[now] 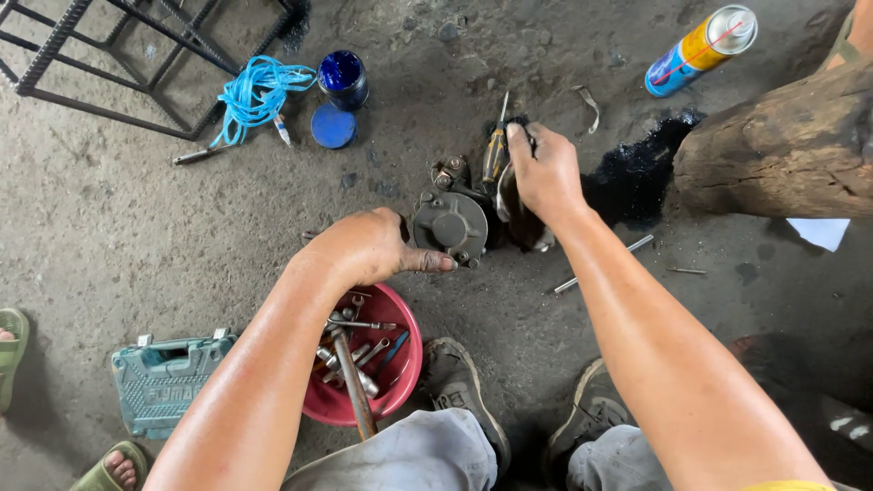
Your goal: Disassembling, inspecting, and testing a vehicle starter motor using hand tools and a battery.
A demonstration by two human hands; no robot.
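Stained concrete floor (136, 227) holds a grey motor housing (452, 225) at centre, the left hand (368, 245) gripping its side while the right hand (546, 173) closes around a screwdriver (496, 150) just behind it, above a red bowl (400, 364) of tools.

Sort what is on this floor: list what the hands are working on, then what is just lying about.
In hand:
- grey metal motor housing, steadied by left hand
- yellow-handled screwdriver, beside right hand

Lying about:
- red plastic bowl of wrenches
- teal plastic tool case
- blue and yellow spray can
- blue coiled cord
- open blue jar
- wooden log
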